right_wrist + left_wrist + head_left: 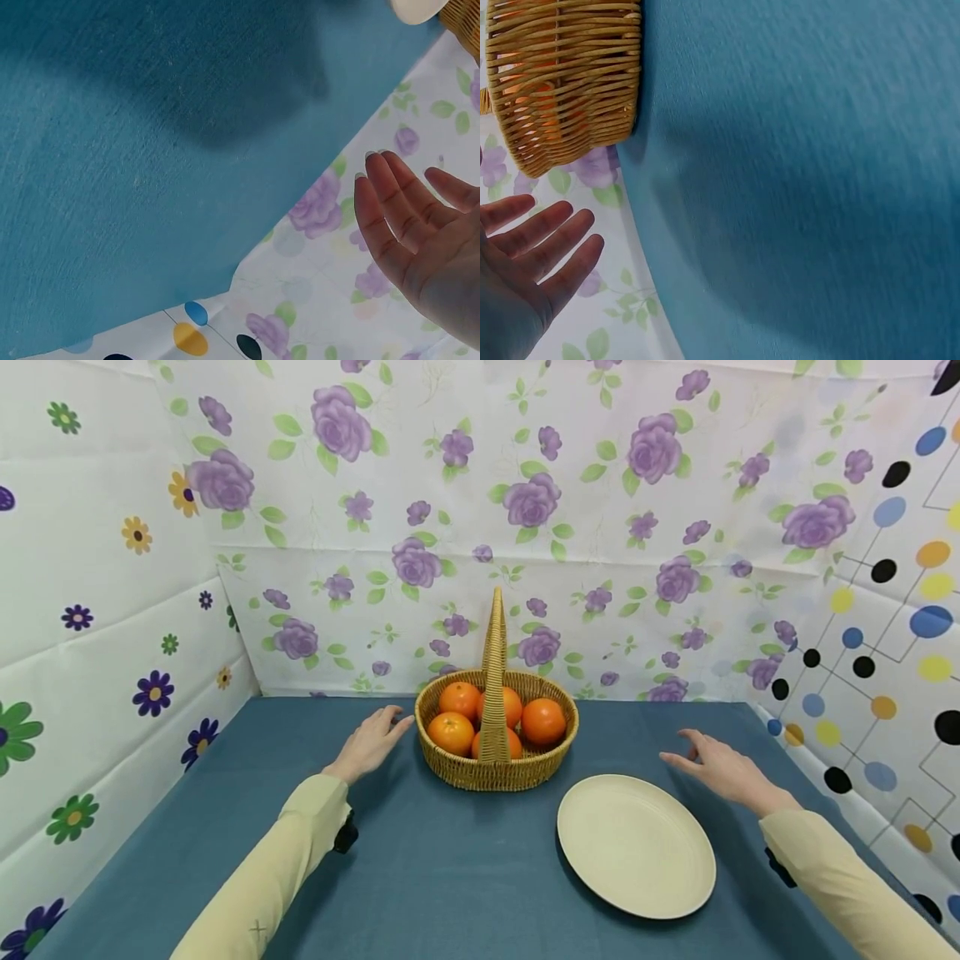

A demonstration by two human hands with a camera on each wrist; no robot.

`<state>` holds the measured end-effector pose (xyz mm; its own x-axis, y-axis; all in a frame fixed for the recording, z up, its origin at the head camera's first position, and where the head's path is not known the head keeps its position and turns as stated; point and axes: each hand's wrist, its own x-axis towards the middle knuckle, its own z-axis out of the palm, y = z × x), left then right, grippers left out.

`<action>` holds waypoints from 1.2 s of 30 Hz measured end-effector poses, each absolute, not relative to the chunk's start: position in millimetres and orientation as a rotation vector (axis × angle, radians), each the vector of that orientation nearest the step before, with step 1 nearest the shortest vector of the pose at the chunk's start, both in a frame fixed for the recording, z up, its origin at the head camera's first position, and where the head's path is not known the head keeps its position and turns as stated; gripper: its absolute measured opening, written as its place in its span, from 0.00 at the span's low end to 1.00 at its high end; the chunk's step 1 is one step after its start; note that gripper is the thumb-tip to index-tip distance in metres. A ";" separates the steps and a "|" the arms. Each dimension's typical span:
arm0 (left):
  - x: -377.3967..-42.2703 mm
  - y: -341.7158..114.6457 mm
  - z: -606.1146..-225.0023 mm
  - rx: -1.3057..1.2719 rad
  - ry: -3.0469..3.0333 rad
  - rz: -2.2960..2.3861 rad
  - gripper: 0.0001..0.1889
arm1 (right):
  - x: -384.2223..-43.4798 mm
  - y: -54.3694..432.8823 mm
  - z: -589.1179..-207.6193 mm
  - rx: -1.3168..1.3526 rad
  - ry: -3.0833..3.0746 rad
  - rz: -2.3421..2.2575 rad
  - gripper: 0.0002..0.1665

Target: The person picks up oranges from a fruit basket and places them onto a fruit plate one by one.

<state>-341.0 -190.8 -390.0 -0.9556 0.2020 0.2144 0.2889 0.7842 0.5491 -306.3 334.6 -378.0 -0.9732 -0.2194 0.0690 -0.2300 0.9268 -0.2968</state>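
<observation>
While both of the person's hands are held out over the blue table, neither grips anything. The left hand is nearest to the wicker basket, its fingertips just beside the left side of the rim yet apart from it; the left wrist view shows its fingers straight and spread. The basket stands upright near the back edge of the table, and at least five oranges lie inside it, with a tall woven handle rising over them and partly covering some. The right hand is to the right of the round cream plate, near it but not touching, its fingers relaxed and slightly bent. The plate lies flat in front of the basket and to its right. Behind the table hangs a white cloth printed with purple roses
</observation>
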 end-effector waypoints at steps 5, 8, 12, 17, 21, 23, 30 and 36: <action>-344.2 -185.6 -390.8 -0.364 -2.817 -0.965 0.29 | -304.1 331.9 -380.2 0.369 -3.068 0.500 0.47; -344.1 -182.0 -390.2 -0.342 -2.805 -1.008 0.28 | -302.1 330.2 -381.3 0.370 -3.079 0.516 0.44; -345.7 -176.9 -391.7 -0.322 -2.774 -1.070 0.27 | -299.3 329.0 -383.8 0.353 -3.113 0.550 0.40; -350.3 -170.4 -393.0 -0.295 -2.745 -1.125 0.26 | -296.9 328.0 -387.1 0.348 -3.141 0.597 0.37; -352.1 -164.7 -393.0 -0.261 -2.757 -1.111 0.25 | -295.3 327.7 -390.6 0.357 -3.154 0.618 0.37; -352.7 -162.4 -392.8 -0.247 -2.764 -1.098 0.25 | -294.8 327.8 -392.4 0.365 -3.156 0.634 0.36; -355.5 -159.0 -392.1 -0.214 -2.784 -1.029 0.24 | -294.7 326.9 -396.2 0.394 -3.180 0.666 0.28; -359.9 -157.9 -391.2 -0.195 -2.790 -0.989 0.22 | -294.4 324.7 -397.4 0.436 -3.216 0.684 0.23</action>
<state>-359.9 -157.9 -391.2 -0.9761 0.0646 0.2074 0.1808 0.7708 0.6109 -294.4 324.7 -397.4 -0.9503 -0.2891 -0.1152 -0.2173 0.8814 -0.4195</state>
